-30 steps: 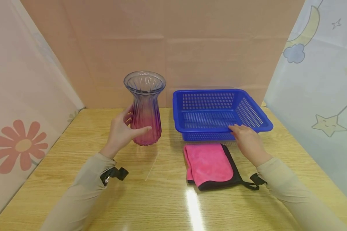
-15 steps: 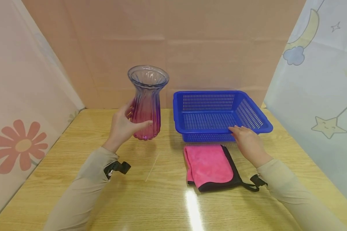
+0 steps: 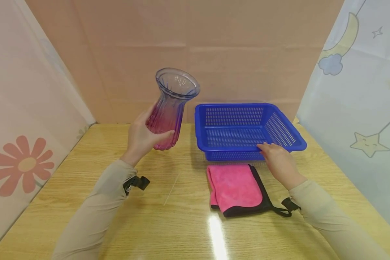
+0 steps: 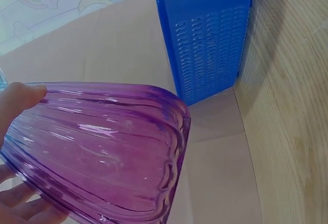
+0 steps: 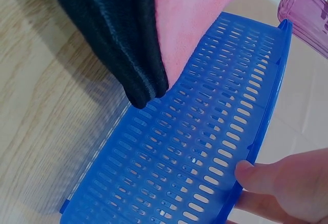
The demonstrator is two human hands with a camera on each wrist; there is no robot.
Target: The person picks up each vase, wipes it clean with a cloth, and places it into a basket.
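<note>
My left hand [image 3: 142, 136] grips a ribbed glass vase [image 3: 167, 119], clear blue-grey at the flared rim and pink-purple below. Raised off the table, the vase tilts with its mouth toward the right. In the left wrist view the thumb lies along one side of the vase [image 4: 102, 147] and the fingers wrap the other. My right hand [image 3: 278, 160] pinches the near rim of a blue plastic basket [image 3: 234, 148], thumb outside and fingers over the edge in the right wrist view. Nothing lies inside the basket.
A folded pink cloth [image 3: 235, 187] with black edging and a loop lies in front of the basket on the wooden table [image 3: 162, 231]. A peach backdrop [image 3: 143, 32] stands behind, with patterned white sheets at both sides.
My left hand has lifted the vase up and to the right, and the vase has gone from upright to tilted rightward. The right hand stays at the basket rim.
</note>
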